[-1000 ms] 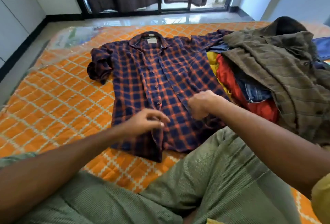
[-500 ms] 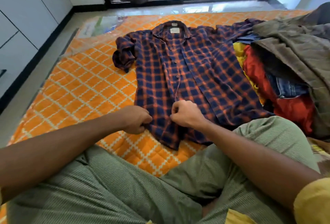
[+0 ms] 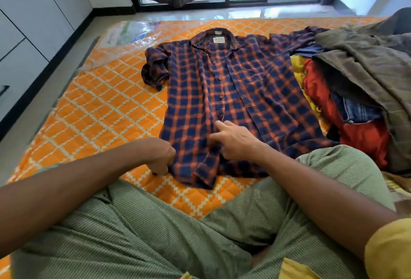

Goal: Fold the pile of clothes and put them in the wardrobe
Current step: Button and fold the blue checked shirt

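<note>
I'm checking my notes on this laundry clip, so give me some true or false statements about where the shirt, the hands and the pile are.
1. The plaid shirt lies front up on the orange quilt, collar away from the person. True.
2. The left hand hovers clear of the shirt. False: it grips the shirt's lower edge.
3. The pile of clothes sits to the person's left. False: it is on the right, beside the shirt.
4. The right hand touches the shirt near the button strip. True.
5. The red garment tops the pile. False: an olive garment lies over it.
</note>
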